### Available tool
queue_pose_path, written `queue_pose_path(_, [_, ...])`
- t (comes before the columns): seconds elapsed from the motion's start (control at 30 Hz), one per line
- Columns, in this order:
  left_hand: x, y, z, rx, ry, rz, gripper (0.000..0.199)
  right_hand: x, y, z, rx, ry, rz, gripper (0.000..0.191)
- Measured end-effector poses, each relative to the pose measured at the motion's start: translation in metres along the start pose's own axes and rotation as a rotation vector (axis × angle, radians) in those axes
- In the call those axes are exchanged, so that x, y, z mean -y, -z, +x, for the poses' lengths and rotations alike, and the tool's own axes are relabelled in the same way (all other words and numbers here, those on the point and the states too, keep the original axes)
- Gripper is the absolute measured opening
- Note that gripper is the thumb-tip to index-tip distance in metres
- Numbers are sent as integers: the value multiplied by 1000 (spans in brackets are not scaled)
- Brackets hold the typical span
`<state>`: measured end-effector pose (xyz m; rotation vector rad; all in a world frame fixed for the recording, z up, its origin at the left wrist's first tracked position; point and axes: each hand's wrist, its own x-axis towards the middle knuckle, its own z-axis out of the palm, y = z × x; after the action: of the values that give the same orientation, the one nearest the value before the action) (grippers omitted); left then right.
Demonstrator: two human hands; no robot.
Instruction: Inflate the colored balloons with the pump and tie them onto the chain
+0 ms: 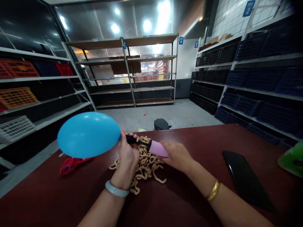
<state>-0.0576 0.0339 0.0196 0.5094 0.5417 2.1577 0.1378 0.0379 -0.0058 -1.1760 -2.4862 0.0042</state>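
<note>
A large blue balloon (89,134) is inflated at the left, its neck on the nozzle end of a hand pump. My left hand (128,154) is closed around the pump's black end and the balloon's neck. The pump's pink part (156,148) is gripped by my right hand (176,154), with a black rod showing between the two hands. Beneath the pump, a pile of tan, curled pieces (145,165) lies on the dark red table (184,201).
Left on the table is a red bag-like item (73,164). A black phone-like slab (246,178) lies at the right, near a green object (293,160). Shelves (153,58) and crates (251,105) stand beyond. A dark grey object (161,124) is on the floor.
</note>
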Motion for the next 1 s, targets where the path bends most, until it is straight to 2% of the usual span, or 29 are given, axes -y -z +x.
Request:
queue_pose_path(0.1, [14, -7, -18, 22, 28, 25, 24, 5, -4, 0, -21, -15, 24, 54])
queue_pose_path(0.2, [18, -11, -25, 19, 25, 34, 24, 7, -5, 1, -28, -13, 46, 51])
queue_pose_path(0.43, [13, -2, -6, -42, 79, 65, 19, 4, -1, 2, 43, -7, 109, 48])
queue_pose_path(0.5, [3, 2, 6, -77, 106, 63, 16, 0, 1, 2, 74, -16, 104, 45])
queue_pose_path(0.6, [-24, 6, 25, -170, 114, 61, 21, -3, 6, 2, 100, -15, 79, 45])
queue_pose_path(0.7, [-54, 10, 41, -240, 15, 47, 25, -4, 12, 2, 103, 6, 74, 44])
queue_pose_path(0.8, [-68, 14, 48, -238, -75, 29, 24, -4, 16, 2, 110, 24, 64, 44])
queue_pose_path(0.9, [-59, 16, 46, -236, -117, 4, 24, -7, 19, 1, 96, 21, 23, 46])
queue_pose_path(1.0, [-37, 14, 36, -185, -118, -10, 22, -10, 19, -1, 61, 3, -41, 49])
